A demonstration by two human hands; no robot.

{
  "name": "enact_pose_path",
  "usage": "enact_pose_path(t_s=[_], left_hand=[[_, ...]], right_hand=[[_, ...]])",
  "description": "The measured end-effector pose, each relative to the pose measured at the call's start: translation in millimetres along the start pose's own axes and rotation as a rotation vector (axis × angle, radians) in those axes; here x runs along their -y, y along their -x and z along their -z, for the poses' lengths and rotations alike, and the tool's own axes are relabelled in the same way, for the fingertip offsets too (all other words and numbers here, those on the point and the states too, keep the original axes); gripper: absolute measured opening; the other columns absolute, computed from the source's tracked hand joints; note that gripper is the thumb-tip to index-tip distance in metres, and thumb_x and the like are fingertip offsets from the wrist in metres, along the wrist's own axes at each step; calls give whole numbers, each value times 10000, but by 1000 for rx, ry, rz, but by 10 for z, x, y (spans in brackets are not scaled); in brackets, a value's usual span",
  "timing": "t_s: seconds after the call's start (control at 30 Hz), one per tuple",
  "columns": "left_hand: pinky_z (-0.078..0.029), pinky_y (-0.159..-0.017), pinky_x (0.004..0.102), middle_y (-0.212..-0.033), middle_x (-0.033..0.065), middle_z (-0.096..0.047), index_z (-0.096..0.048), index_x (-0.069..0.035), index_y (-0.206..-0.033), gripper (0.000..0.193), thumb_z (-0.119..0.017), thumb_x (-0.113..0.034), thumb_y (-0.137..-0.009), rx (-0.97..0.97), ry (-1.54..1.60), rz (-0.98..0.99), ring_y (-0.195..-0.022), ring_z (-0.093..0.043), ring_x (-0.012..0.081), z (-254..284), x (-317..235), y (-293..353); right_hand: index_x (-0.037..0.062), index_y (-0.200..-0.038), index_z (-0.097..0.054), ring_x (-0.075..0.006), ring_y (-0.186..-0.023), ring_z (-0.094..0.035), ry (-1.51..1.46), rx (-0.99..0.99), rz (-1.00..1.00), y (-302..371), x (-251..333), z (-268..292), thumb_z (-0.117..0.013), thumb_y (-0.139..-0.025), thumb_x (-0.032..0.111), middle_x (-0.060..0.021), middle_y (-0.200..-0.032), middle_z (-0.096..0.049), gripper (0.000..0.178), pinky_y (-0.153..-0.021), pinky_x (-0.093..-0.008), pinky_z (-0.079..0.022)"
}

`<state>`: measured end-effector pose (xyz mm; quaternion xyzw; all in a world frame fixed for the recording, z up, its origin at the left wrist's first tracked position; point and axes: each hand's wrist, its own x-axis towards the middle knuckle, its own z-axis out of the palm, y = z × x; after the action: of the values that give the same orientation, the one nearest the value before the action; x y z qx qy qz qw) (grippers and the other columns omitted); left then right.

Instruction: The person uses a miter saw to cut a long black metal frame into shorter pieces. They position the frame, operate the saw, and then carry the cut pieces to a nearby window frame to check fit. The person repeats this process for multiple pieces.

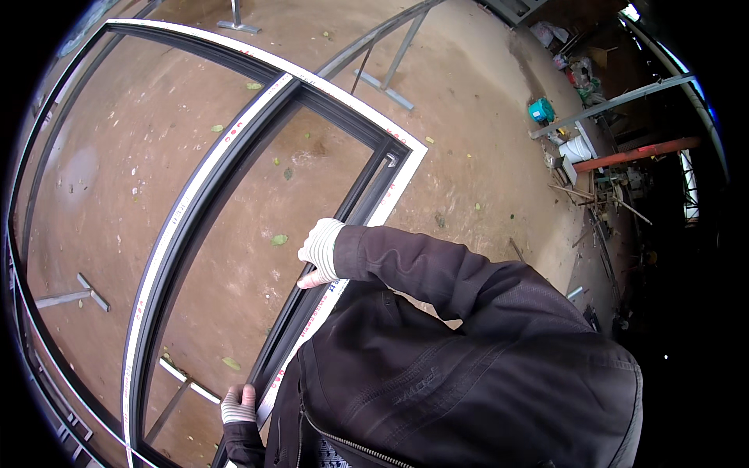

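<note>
Dark zip jacket (484, 382) nearest the lens, sleeves to both wrists. Right hand (320, 251), in a striped glove with thumb exposed, grasps the near dark rail of a divided window or door frame (187, 204) edged in white film. Left hand (238, 404), similarly gloved, is at the same rail's lower stretch; cannot tell whether it grips. Frame extends ahead and left of both hands. Green leaf (279, 239) lies on the floor left of the right hand.

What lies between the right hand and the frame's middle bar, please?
From right hand to middle bar, the head view shows an opening above brown floor and a green leaf.
</note>
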<state>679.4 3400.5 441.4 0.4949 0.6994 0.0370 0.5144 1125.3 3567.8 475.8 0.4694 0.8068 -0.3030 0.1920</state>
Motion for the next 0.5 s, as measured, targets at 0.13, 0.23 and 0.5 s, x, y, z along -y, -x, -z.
enact_pose_path(t_s=[0.13,0.23,0.5], left_hand=[[-521,-786,350,-844,52,-675,-681,-1,-1021,401,-703,-400,-993,-47,-1,-16,-806,-606,162,-35,143,-56],[-522,-785,343,-857,47,-679,-677,-5,-1033,390,-697,-393,-999,-58,0,12,-806,-604,161,-111,-16,-92],[-500,-926,338,-1057,78,-673,-601,15,-1243,472,-639,-406,-1033,81,-20,-1,-973,-596,169,-735,-1037,-468]], right_hand=[[50,-1011,-745,-340,-914,-731,-14,8,43,47,-48,11,-502,-939,701,-141,-908,-758,699,-802,-449,-537],[44,-961,-750,-334,-853,-734,-64,-20,98,22,-135,-19,-517,-938,686,-132,-846,-751,683,-753,-453,-543],[72,-1013,-740,-289,-973,-687,-245,-79,282,-208,-210,-315,-614,-902,605,-108,-971,-745,559,-827,-427,-490]])
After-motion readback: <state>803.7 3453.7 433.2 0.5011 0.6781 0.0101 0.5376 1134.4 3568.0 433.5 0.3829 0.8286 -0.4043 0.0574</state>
